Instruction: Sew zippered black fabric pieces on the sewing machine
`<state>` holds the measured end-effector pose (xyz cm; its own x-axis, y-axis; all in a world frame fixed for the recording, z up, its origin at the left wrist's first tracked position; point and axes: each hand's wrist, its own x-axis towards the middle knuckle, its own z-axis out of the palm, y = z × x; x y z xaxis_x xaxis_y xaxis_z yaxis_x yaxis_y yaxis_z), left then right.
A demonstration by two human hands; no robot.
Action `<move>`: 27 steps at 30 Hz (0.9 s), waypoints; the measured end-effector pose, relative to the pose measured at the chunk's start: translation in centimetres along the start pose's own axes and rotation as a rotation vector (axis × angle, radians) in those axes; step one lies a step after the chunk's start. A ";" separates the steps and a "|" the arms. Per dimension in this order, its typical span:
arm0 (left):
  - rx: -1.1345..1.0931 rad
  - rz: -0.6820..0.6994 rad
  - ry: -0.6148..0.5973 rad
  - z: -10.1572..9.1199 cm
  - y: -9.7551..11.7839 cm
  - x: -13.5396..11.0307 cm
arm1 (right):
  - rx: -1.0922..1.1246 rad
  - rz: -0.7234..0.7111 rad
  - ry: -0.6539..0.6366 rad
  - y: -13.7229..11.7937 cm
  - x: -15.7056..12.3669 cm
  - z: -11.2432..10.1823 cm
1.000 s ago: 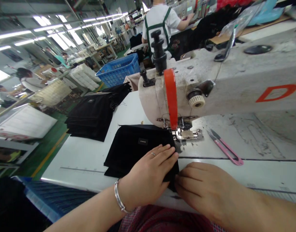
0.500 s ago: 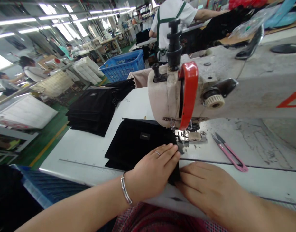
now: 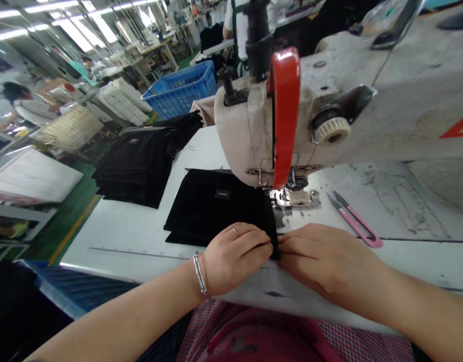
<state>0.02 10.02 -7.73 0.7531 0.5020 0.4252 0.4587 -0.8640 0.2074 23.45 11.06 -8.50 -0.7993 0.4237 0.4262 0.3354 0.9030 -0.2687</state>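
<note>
Nearest: red checked garment (image 3: 194, 327) at lap, table (image 3: 129, 226) edge just beyond. Left hand (image 3: 235, 259) on near right corner of black cloth piece (image 3: 205, 216), fingers bent, tips against cloth; thumb hidden, so can't tell if pinching. Right hand (image 3: 325, 259) at same corner from the right, fingers together and gripping the cloth edge. Hands almost touching. Cloth piece lies flat on table, layered at its left corner, small dark label (image 3: 223, 194) facing up; its far right part reaches the presser foot (image 3: 294, 198). Pink-handled snips (image 3: 358, 221) on table, right of the foot. Sewing machine (image 3: 246, 125) head above, red lever (image 3: 286, 115) in front. Farther left, stack of black pieces (image 3: 133, 166). Behind: blue basket (image 3: 182, 90), then co-worker (image 3: 231, 22), partly cut off.
</note>
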 end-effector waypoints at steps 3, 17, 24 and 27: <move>-0.042 0.017 0.022 0.0 -0.1 -0.3 | 0.063 0.002 -0.058 0.2 0.0 -0.3; -0.011 0.004 0.080 -0.1 0.0 0.6 | 0.101 -0.005 -0.100 0.3 0.1 -0.5; -0.053 0.065 -0.056 -0.2 -0.7 0.3 | 0.098 -0.011 -0.068 0.5 -0.1 -0.8; -0.050 0.071 -0.073 -0.2 -0.8 0.2 | 0.101 -0.019 -0.082 0.6 -0.3 -1.0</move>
<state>-0.36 10.79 -7.62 0.8161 0.4389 0.3759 0.3797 -0.8977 0.2236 24.36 11.51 -7.94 -0.8442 0.3958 0.3614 0.2711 0.8970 -0.3491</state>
